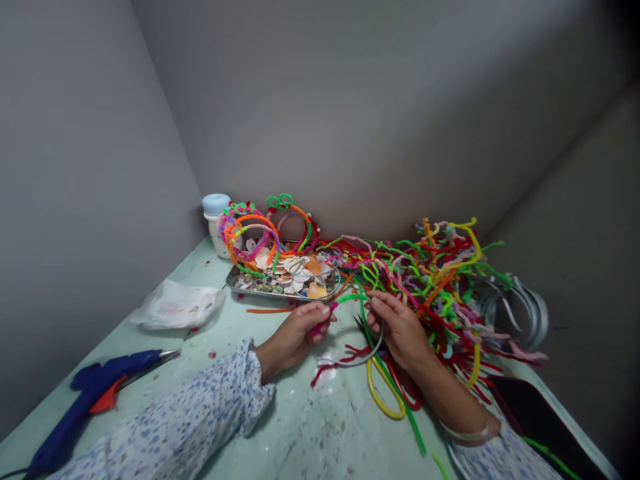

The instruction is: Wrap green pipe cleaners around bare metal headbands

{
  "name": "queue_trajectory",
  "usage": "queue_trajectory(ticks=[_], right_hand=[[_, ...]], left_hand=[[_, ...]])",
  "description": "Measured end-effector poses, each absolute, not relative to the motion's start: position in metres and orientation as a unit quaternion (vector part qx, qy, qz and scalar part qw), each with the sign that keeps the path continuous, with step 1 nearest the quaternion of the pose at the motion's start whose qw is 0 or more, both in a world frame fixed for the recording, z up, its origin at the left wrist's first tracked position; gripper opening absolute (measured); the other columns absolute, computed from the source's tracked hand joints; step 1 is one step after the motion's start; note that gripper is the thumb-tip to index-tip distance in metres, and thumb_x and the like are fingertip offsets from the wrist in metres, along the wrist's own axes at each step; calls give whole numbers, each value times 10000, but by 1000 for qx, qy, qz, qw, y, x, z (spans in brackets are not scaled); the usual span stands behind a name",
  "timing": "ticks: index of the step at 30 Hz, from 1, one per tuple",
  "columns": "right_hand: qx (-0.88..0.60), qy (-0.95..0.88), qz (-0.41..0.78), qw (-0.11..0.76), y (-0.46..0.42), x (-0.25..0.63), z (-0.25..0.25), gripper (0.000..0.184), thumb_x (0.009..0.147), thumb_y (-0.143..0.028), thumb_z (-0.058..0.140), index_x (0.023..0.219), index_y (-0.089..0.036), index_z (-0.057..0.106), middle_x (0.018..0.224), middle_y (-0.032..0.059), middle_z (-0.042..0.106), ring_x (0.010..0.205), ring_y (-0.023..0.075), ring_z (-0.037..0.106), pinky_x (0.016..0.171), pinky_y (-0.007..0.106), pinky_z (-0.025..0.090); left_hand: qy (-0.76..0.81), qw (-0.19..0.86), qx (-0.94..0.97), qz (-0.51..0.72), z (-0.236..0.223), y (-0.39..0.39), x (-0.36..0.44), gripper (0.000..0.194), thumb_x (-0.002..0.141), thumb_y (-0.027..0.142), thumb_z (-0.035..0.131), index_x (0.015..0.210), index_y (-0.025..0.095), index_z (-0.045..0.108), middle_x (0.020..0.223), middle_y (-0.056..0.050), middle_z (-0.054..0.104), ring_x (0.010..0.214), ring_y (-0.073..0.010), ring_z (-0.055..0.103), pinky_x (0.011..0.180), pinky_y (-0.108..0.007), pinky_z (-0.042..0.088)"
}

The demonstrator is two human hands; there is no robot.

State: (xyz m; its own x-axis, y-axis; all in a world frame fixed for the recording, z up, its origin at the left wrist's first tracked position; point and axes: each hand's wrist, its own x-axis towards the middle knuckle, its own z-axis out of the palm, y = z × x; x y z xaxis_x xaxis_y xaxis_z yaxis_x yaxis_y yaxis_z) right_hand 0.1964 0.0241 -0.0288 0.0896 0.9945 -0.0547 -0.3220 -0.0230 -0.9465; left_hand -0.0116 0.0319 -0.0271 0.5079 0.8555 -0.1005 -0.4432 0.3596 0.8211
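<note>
A headband (351, 298) is held up between my two hands above the table. Pink fuzzy wrapping covers its left part, green covers the top, and its right end is bare grey band. My left hand (303, 328) is closed on the pink part, thumb against fingers. My right hand (400, 327) pinches the headband near where the green wrapping meets the bare band. A long green pipe cleaner (414, 427) runs down from near my right hand onto the table. Just below lie dark red pipe cleaners (327, 372) and a yellow loop (387, 403). Dark pointed blades (359, 325) show partly behind the green strand.
Wrapped headbands (253, 220) stand in a metal tray (265, 293) of shells and flat pieces. A lidded jar (217, 223) is behind. Tangled pipe cleaners (400, 267), bare headbands (533, 310) and a dark phone-like slab (535, 417) lie right; a plastic bag (177, 305) and blue glue gun (95, 393) left.
</note>
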Motion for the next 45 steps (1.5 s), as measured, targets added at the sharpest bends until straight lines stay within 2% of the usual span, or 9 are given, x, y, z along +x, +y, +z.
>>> queue_trajectory(ticks=[5,13,21,24,27,30,35,41,45], right_hand=[[-410,-364,611,571,19,197,-19,272,690,-351,792,861,-171,682,629,-38,565,496,48,471,433,155,318],[-428,-499,586,474,3,187,-2,233,755,-377,731,868,-177,697,540,-46,514,472,71,427,439,200,264],[-431,-415,569,564,15,198,0,294,684,-384,780,852,-167,675,578,-44,509,467,64,411,410,185,273],[-427,-368,580,588,22,203,-2,313,635,-367,814,820,-163,665,619,-42,520,442,38,389,362,159,202],[-423,-365,603,570,23,201,-6,301,645,-364,814,801,-161,657,634,-41,528,427,22,381,351,149,194],[-424,-378,615,547,21,193,-10,293,678,-383,792,821,-163,660,638,-39,534,425,22,384,356,154,220],[-430,-368,591,575,20,190,-12,296,692,-390,780,841,-167,656,615,-47,510,435,29,373,364,155,231],[-440,-353,555,612,28,202,-12,295,677,-405,780,790,-180,626,675,-34,523,445,43,387,329,164,214],[-432,-351,568,607,28,202,-14,293,682,-409,780,776,-182,618,658,-44,507,437,34,375,330,151,221]], left_hand=[[272,777,400,403,-18,32,-13,234,783,340,694,779,117,623,811,-51,607,599,-78,465,531,-200,348],[252,799,409,363,5,21,-9,233,767,321,693,680,134,585,631,-4,516,537,-82,422,499,-205,330],[241,809,423,330,9,10,-6,173,735,267,707,763,133,600,674,10,528,501,-59,407,489,-199,324],[281,751,491,340,12,10,-6,189,771,286,690,881,138,648,753,-16,585,583,-82,490,572,-214,394],[323,637,579,394,16,10,-8,373,830,299,643,1189,206,603,1104,-82,636,920,-169,598,817,-289,460],[336,497,689,406,19,7,-9,479,889,297,559,1361,254,491,1416,-96,474,1308,-236,409,1097,-402,294],[324,371,789,368,14,-3,-7,527,939,260,438,1459,268,349,1490,-86,392,1357,-230,360,1126,-428,272],[305,273,834,370,21,-10,-7,587,927,271,462,1485,285,281,1563,-70,251,1432,-251,225,1151,-473,205],[270,241,872,330,24,-15,-5,631,919,289,481,1500,248,239,1554,-96,268,1437,-244,216,1158,-476,182]])
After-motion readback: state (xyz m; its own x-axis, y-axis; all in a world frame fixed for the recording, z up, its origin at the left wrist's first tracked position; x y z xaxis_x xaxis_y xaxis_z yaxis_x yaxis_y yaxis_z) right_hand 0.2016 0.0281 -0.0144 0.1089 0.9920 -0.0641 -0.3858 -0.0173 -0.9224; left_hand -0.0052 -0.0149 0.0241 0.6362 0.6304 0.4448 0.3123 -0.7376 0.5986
